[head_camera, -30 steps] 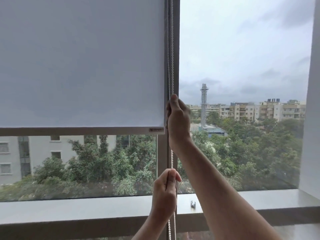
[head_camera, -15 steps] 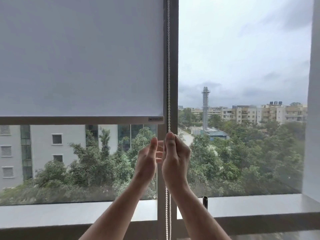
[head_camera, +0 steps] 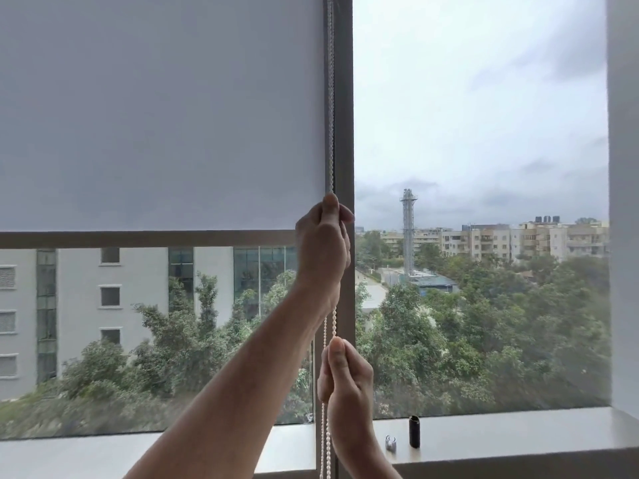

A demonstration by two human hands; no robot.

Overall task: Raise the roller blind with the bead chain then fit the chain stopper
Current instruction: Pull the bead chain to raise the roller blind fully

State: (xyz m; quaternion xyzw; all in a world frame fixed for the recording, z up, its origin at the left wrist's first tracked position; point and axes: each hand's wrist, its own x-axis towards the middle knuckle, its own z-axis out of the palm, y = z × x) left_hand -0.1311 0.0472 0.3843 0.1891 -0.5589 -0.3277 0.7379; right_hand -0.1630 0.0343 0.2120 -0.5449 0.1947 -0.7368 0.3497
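Note:
The grey roller blind [head_camera: 155,115] covers the upper half of the left window pane; its bottom bar [head_camera: 138,239] hangs about mid-height. The white bead chain [head_camera: 331,98] runs down along the central window frame. My left hand [head_camera: 323,247] is shut on the chain high up, level with the bottom bar. My right hand [head_camera: 347,378] is shut on the chain lower down, a forearm's length below the left. A small clear chain stopper [head_camera: 390,443] lies on the window sill, right of the frame and apart from both hands.
A short black cylinder [head_camera: 414,432] stands on the grey window sill [head_camera: 518,433] beside the stopper. The vertical window frame [head_camera: 344,133] is directly behind the chain. A white wall [head_camera: 624,202] borders the right pane.
My left hand has climbed from below to the upper grip on the chain, and my right hand has come down below it. The blind's bottom bar sits a little higher than a second ago.

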